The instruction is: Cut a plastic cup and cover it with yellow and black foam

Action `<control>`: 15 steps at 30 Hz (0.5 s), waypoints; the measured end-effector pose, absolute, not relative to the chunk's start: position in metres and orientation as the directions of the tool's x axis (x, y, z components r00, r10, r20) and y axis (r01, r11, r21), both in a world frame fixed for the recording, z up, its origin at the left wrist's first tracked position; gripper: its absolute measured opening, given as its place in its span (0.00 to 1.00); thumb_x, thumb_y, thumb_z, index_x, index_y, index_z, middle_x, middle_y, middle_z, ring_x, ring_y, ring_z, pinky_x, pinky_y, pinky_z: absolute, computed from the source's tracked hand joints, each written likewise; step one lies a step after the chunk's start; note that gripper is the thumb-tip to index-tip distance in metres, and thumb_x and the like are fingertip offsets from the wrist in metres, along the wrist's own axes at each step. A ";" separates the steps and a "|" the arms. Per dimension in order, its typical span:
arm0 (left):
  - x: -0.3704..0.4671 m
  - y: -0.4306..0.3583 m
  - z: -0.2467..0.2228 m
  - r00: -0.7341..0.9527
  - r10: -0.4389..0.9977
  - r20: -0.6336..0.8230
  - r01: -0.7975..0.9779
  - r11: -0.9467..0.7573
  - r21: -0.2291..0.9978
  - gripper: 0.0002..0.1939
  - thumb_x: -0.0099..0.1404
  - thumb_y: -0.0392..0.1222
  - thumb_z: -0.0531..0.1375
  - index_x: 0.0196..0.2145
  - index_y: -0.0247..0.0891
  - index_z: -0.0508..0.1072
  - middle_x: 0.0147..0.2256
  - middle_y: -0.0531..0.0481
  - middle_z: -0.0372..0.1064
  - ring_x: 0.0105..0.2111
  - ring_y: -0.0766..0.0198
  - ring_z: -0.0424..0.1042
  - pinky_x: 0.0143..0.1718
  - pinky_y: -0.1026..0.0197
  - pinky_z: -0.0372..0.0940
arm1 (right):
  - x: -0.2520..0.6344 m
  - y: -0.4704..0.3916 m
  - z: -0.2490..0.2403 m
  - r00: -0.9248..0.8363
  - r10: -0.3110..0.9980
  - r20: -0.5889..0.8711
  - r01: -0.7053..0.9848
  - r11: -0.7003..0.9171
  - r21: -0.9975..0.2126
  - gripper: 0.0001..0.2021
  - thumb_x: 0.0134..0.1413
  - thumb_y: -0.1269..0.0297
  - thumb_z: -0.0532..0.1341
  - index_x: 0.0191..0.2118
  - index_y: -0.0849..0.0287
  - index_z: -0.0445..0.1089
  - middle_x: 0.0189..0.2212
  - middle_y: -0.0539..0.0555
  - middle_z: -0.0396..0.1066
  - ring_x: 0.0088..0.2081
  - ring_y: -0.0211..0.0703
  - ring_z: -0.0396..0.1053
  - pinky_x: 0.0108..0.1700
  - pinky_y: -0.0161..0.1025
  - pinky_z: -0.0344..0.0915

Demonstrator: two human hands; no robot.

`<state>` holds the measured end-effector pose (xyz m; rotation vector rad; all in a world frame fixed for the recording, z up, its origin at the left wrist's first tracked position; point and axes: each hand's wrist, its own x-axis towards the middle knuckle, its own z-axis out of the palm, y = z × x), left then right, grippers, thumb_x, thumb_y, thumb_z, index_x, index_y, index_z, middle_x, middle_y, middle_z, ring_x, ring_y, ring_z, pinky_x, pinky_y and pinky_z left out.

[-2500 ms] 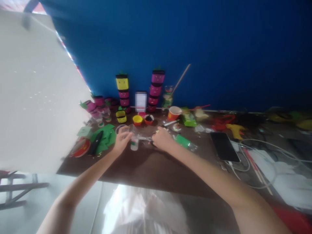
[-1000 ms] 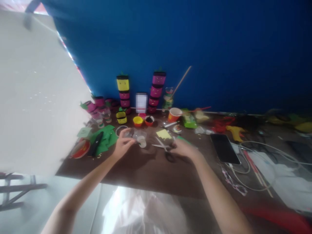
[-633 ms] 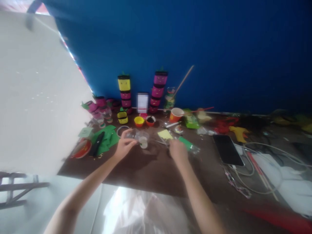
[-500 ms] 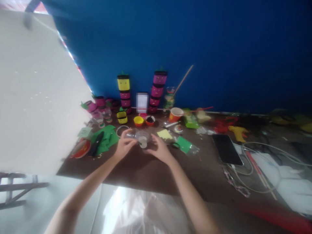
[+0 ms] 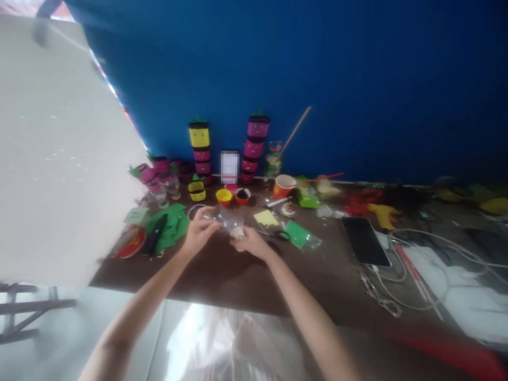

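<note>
Scissors (image 5: 282,235) lie on the table (image 5: 238,280) out of either hand, and this is the main change: about a second ago the right hand (image 5: 238,241) is down at their handles, and now it is over at the clear plastic (image 5: 222,216). Half a second ago its fingers stand spread just beside the white end (image 5: 237,233) of that piece; now they look closed around it, thumb and fingers near together, though blur hides how firm that grip is. The left hand (image 5: 209,221) hardly shifts meanwhile, its fingers drawn in and pinching the other end at about nine o'clock. The clear plastic is thus between the two hands, above the near middle of the table, with its white end at four o'clock. As I judge it, the work passes from the blades to bare fingers, with both hands on one thing and the tool idle. From the clear plastic, the scissors are between three and four o'clock, handles clear to see, blades partly lost beside the yellow sheet (image 5: 265,218). The green sheet (image 5: 296,234) is just beyond them in the same direction. A yellow cup (image 5: 224,197) sits at twelve and a red cup (image 5: 242,196) at one, while green scraps (image 5: 174,225) spread at nine, past the left hand. These show no clear change.
</note>
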<state>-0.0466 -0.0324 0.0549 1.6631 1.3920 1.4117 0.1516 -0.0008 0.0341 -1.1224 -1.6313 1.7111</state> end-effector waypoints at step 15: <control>-0.121 -0.038 0.103 -0.569 0.744 0.350 0.207 -0.282 0.937 0.14 0.52 0.51 0.64 0.24 0.36 0.75 0.27 0.51 0.71 0.35 0.63 0.71 0.42 0.60 0.66 | 0.161 0.004 0.021 -0.486 0.854 -0.183 0.046 -0.184 -0.982 0.27 0.33 0.60 0.69 0.44 0.59 0.66 0.34 0.52 0.72 0.34 0.41 0.71 0.38 0.41 0.67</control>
